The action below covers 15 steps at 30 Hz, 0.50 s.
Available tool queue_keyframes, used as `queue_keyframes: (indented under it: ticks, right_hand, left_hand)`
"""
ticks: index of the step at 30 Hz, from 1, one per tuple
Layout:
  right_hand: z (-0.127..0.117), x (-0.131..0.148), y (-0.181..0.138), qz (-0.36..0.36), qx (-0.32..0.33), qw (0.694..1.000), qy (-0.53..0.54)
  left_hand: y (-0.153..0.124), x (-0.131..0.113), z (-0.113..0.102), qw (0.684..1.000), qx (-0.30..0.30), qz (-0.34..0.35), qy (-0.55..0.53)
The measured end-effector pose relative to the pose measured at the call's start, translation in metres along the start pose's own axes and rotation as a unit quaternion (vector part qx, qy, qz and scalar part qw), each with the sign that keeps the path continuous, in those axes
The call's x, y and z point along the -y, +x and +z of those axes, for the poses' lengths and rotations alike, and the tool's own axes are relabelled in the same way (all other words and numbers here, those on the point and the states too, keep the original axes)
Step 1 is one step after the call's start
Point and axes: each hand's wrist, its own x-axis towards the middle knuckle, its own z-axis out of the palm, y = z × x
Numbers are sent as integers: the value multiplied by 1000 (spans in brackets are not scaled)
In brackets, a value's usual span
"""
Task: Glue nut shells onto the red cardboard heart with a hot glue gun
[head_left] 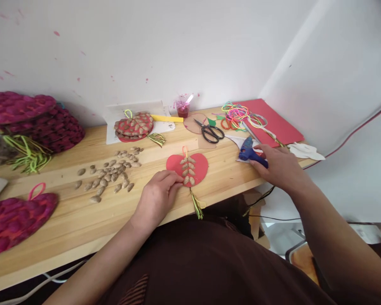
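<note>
My left hand (158, 192) is closed at the lower left edge of a red heart-shaped card (201, 163), its fingertips touching a peanut shell (186, 180) there. Two columns of tan shells run down the middle of the card. A pink and yellow loop tops it, and a green and yellow tassel (196, 204) hangs over the table edge. Over to the right, my right hand (277, 165) grips the handle of a blue glue gun (248, 151), which rests on white paper. Part of the handle is hidden by the fingers.
Loose shells (112, 171) lie left of the card. Behind are black scissors (211, 132), a cup of red liquid (183, 109), tangled cords (236, 114), red sheets (277, 123), a white glove (305, 151) and a shell-covered piece (135, 126). Purple decorated pieces (22, 218) sit left.
</note>
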Motion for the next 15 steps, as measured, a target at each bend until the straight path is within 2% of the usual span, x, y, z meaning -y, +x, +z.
queue_keyframes:
  ticks: [2, 3, 5, 7, 9, 12, 15]
  right_hand:
    - [-3, 18, -3, -14, -69, 997, -5]
    - [-4, 32, -5, -36, -104, 994, 28]
    - [-2, 65, -8, -73, -126, 976, 162]
    - [4, 100, -10, -112, -31, 940, 321]
    - [12, 128, -10, -113, 26, 910, 398]
    - [24, 147, -6, -113, 48, 895, 429]
    - [31, 146, -3, -114, 63, 884, 448]
  left_hand:
    - [2, -2, -2, 1000, 10, -16, -21]
    - [3, -2, -4, 999, 13, -21, -28]
    - [6, -3, -6, 999, 19, -29, -38]
    - [8, -2, -7, 998, 25, -37, -44]
    - [11, 0, -8, 997, 33, -40, -50]
    - [14, 7, -7, 997, 44, -30, -55]
    - [16, 12, -7, 997, 62, -21, -48]
